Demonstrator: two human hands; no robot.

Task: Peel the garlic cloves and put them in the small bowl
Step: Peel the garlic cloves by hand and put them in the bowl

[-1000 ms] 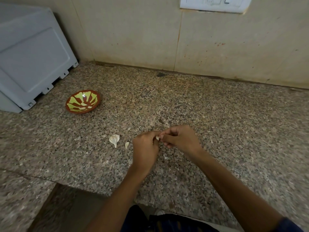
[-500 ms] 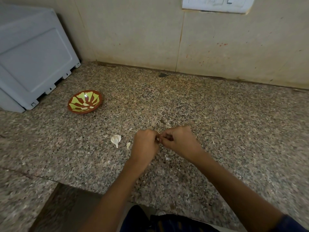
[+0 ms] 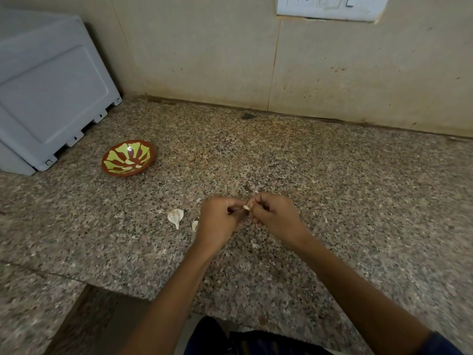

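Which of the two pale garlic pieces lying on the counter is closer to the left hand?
The smaller piece, right beside the left hand; the larger piece lies farther left.

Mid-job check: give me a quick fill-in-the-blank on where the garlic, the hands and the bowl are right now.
1. The garlic clove is pinched between ____ hands, the left hand and the right hand.
2. The small bowl sits to the ____ of the hands, near the grey appliance.
3. A loose piece of garlic skin lies on the granite ____, between the bowl and the left hand.

Missing words: both; left; countertop
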